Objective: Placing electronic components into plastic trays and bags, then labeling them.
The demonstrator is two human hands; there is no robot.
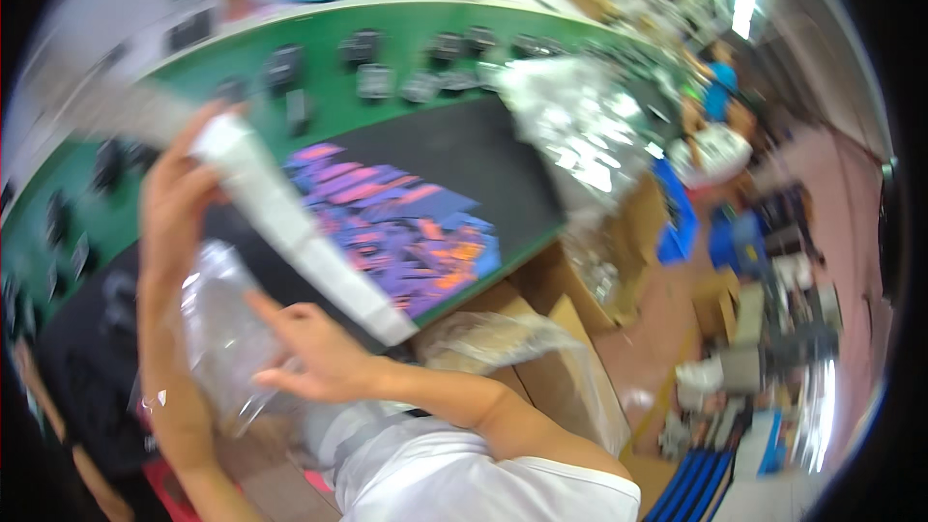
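Note:
My left hand (pixel 182 179) is raised at the left, its fingers closed around the upper end of a long white strip (pixel 300 237). The strip slants down to the right across the black mat, along a colorful printed sheet (pixel 396 222) in purple, pink and orange. My right hand (pixel 319 353) is lower and nearer to me, thumb and forefinger apart, with nothing visibly in it. Beside its fingertips is a crumpled clear plastic bag (pixel 227 319), between my two forearms; whether they touch it I cannot tell. Motion blurs the left fingers.
Several small black devices (pixel 372 82) stand on the green table (pixel 338 24). Shiny clear plastic bags (pixel 580 126) are heaped at its right. Open cardboard boxes (pixel 580 348) stand by the near edge. Another person (pixel 715 106) sits farther right; someone's arm (pixel 48 406) shows at lower left.

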